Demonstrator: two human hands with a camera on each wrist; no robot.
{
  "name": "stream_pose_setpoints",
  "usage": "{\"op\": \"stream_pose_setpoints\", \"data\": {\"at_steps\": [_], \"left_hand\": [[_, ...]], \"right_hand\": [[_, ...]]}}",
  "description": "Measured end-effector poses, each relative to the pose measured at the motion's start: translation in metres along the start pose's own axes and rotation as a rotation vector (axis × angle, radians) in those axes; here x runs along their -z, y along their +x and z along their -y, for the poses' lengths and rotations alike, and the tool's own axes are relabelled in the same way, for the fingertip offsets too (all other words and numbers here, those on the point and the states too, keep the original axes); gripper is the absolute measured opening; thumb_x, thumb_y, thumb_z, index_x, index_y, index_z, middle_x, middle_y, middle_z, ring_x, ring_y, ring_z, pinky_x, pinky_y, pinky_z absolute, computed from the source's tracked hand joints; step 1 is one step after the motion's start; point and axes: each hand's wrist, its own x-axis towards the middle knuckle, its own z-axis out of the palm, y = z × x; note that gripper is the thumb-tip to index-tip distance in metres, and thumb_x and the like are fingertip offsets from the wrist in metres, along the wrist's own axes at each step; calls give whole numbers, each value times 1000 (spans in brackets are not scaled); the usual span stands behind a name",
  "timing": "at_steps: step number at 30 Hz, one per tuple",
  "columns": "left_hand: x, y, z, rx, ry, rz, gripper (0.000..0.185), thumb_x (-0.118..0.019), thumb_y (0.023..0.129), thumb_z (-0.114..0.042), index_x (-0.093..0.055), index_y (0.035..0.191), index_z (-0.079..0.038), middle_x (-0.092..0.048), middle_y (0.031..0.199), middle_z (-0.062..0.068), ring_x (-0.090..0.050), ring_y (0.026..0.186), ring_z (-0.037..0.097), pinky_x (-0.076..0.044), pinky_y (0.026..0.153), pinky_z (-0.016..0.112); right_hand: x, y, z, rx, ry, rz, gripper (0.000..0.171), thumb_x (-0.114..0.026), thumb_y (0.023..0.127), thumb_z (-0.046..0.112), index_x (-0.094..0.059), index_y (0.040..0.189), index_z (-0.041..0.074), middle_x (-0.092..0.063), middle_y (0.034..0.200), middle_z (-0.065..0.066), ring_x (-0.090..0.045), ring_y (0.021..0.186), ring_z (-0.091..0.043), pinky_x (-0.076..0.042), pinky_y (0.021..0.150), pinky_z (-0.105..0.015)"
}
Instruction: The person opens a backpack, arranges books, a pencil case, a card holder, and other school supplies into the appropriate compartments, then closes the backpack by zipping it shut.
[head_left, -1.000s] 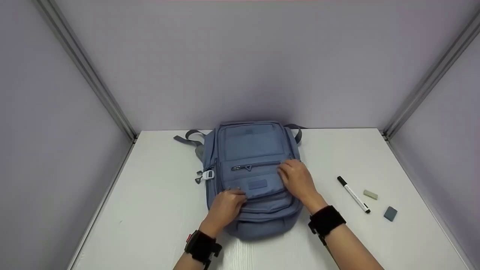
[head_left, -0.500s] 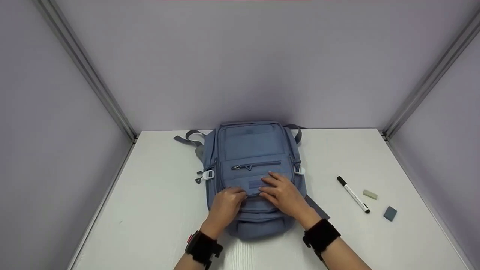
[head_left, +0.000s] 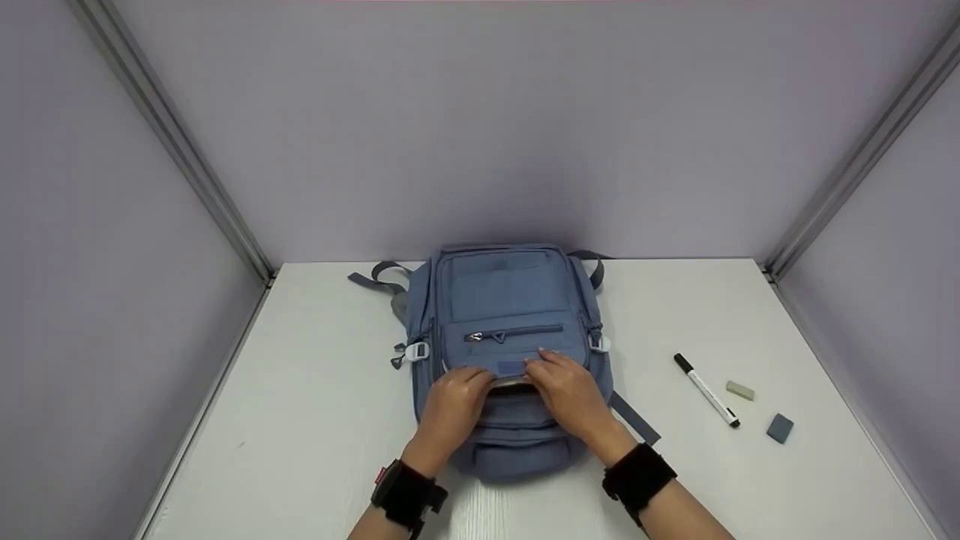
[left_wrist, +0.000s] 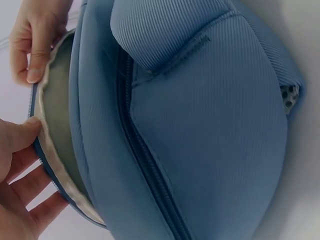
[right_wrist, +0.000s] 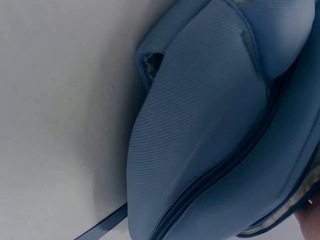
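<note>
A blue backpack [head_left: 495,289] lies front up on the white table, its bottom toward me. My left hand [head_left: 454,401] pinches the upper edge of the front pocket; in the left wrist view its thumb and fingers [left_wrist: 32,182] hold the zippered rim. On the same edge my right hand [head_left: 566,394] grips a little further right. Between the hands the pocket mouth [head_left: 511,388] gapes, and its olive-grey lining [left_wrist: 59,107] shows in the left wrist view. Only a bit of the right hand's fingers [right_wrist: 311,220] appears in the right wrist view.
To the right lie a black-capped white marker [head_left: 706,390], a pale green block [head_left: 740,390] and a blue-grey block [head_left: 780,428]. A loose strap [head_left: 635,420] sticks out on the backpack's right. Grey panels [head_left: 480,127] enclose the table at back and sides.
My right hand has moved from the right end of the front zipper down and left to the pocket edge. That edge is lifted now and the pocket mouth has opened. The left hand stays nearly in place.
</note>
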Motion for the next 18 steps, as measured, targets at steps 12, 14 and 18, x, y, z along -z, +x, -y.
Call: {"op": "stream_pose_setpoints", "data": {"at_steps": [12,14,18], "left_hand": [[7,-7,13,30,-124,91,26,-73,90,-24,-71,109,-6,-68,109,6,-63,106,25,-47,94,40],[10,-7,13,26,-151,100,27,-74,88,-24,-72,109,-7,-69,110,6,-63,107,25,-46,95,40],[18,-4,10,7,-192,115,28,-75,87,-26,-74,108,-7,-70,109,6,-64,106,23,-47,94,40]], "right_hand": [[16,-2,5,-23,66,-43,14,-63,96,18,-68,99,6,-72,97,-11,-68,99,-34,-49,86,-56],[21,-3,6,-29,91,-32,17,-60,99,21,-68,98,7,-72,99,-10,-67,101,-33,-48,87,-59],[31,-5,10,-31,132,-32,25,-54,102,26,-69,99,6,-72,102,-9,-67,104,-32,-46,88,-62]]}}
